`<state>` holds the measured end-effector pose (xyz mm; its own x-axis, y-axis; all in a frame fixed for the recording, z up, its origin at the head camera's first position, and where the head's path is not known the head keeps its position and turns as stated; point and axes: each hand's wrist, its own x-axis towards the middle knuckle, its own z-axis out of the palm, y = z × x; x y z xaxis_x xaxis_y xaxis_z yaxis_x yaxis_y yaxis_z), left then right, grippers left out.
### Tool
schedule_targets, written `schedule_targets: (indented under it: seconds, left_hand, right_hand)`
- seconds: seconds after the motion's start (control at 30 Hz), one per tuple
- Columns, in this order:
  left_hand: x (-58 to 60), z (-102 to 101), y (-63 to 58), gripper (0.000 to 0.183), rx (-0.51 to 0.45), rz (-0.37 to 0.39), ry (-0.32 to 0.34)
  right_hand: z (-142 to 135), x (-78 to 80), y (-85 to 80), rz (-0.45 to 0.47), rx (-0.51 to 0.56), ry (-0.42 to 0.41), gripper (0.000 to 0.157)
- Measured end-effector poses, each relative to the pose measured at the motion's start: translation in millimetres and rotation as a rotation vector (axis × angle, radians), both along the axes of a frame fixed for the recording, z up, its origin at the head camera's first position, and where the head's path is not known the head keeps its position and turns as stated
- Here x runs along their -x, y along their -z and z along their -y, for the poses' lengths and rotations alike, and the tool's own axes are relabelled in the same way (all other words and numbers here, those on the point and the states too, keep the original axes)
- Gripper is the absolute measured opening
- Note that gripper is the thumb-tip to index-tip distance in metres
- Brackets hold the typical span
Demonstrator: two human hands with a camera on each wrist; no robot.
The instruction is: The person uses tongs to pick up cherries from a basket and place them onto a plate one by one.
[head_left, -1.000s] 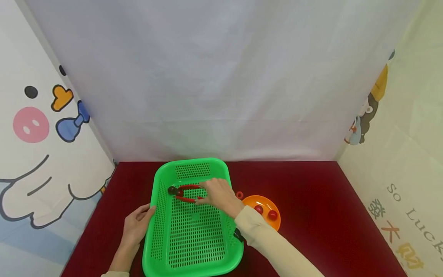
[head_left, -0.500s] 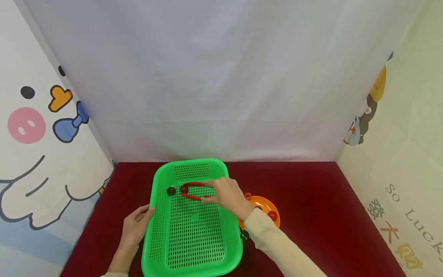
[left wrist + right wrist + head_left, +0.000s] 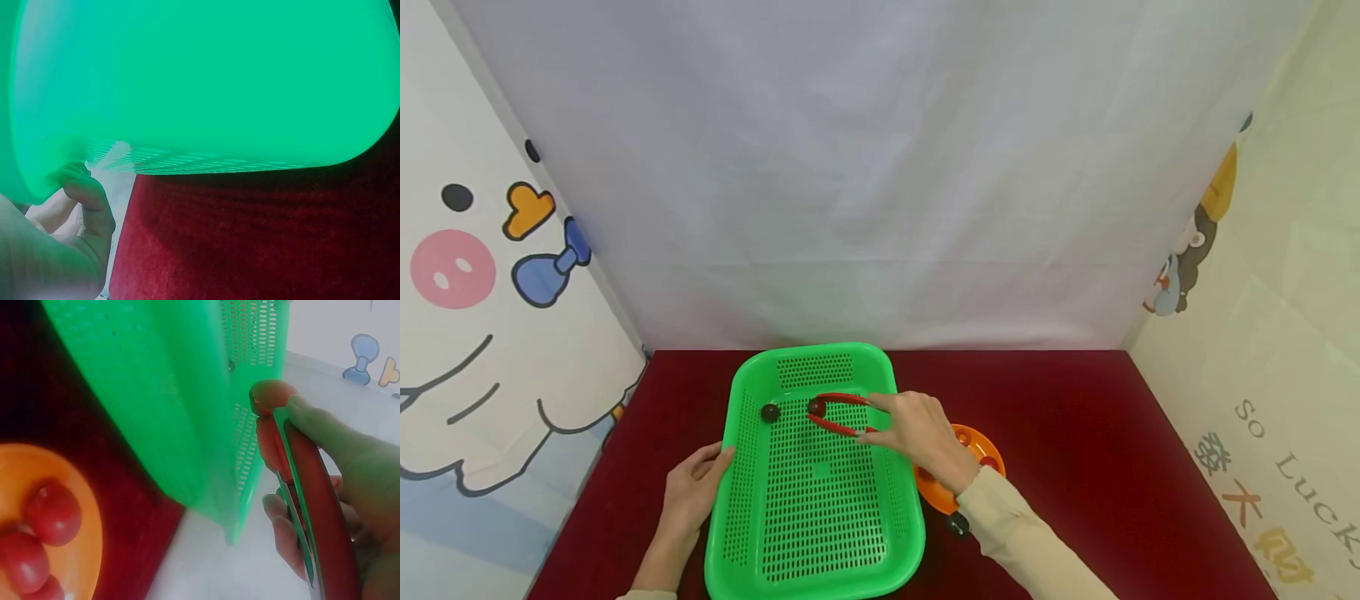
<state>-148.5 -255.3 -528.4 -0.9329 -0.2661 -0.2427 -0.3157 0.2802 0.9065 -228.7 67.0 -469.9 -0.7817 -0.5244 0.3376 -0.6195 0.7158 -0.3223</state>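
My left hand (image 3: pixel 692 487) grips the left rim of a green plastic basket (image 3: pixel 718 533); its curled fingers (image 3: pixel 87 187) show under the edge in the left wrist view. In my right hand (image 3: pixel 917 429) is a pair of red tongs (image 3: pixel 835 427), held over the basket's upper part. Between the tong tips sits a small, dark red, round fruit (image 3: pixel 817 407), like a cherry tomato; it is also the glossy red fruit (image 3: pixel 274 395) at the tong end in the right wrist view. A second dark fruit (image 3: pixel 770 412) lies in the basket's upper left.
Right of the basket stands an orange plate (image 3: pixel 936 498) with several red, tomato-like fruits (image 3: pixel 55 512), partly hidden under my right forearm. A dark red cloth (image 3: pixel 1052 433) covers the table. Pale curtains (image 3: pixel 880 208) hang behind and at both sides.
My right hand has drawn the tongs rightward, with the fruit between their tips moving away from the other dark fruit. The left hand and basket have barely moved.
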Motion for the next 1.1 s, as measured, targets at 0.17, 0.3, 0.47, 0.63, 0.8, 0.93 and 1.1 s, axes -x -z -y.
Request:
schedule_targets:
  seconds: [0.17, 0.3, 0.47, 0.63, 0.8, 0.93, 1.1]
  left_hand:
    - [-0.7, -0.1, -0.3, 0.063, 0.009, -0.008, 0.001]
    - [-0.7, -0.6, -1.0, 0.063, 0.002, -0.007, 0.002]
    - [-0.6, -1.1, -0.6, 0.063, -0.003, -0.004, -0.002]
    - [-0.1, -1.0, 0.6, 0.063, -0.014, 0.003, -0.008]
    - [0.2, -0.6, 1.6, 0.063, -0.036, 0.005, -0.010]
    - [-0.1, -0.8, 1.9, 0.063, -0.032, 0.007, -0.015]
    - [-0.4, -1.3, 1.5, 0.062, -0.035, 0.008, -0.018]
  right_hand:
    - [-9.2, -2.3, 5.0, -0.037, 0.010, 0.020, 0.054]
    - [-16.3, -4.4, 7.7, -0.049, 0.042, 0.020, 0.054]
    - [-26.8, -8.5, 11.1, -0.060, 0.092, 0.016, 0.055]
    - [-37.2, -12.0, 17.3, -0.114, 0.117, 0.034, 0.058]
    - [-47.8, -15.9, 22.9, -0.175, 0.154, 0.040, 0.060]
    - [-54.6, -17.7, 27.5, -0.234, 0.170, 0.040, 0.061]
    - [-61.9, -19.4, 32.7, -0.304, 0.215, 0.034, 0.062]
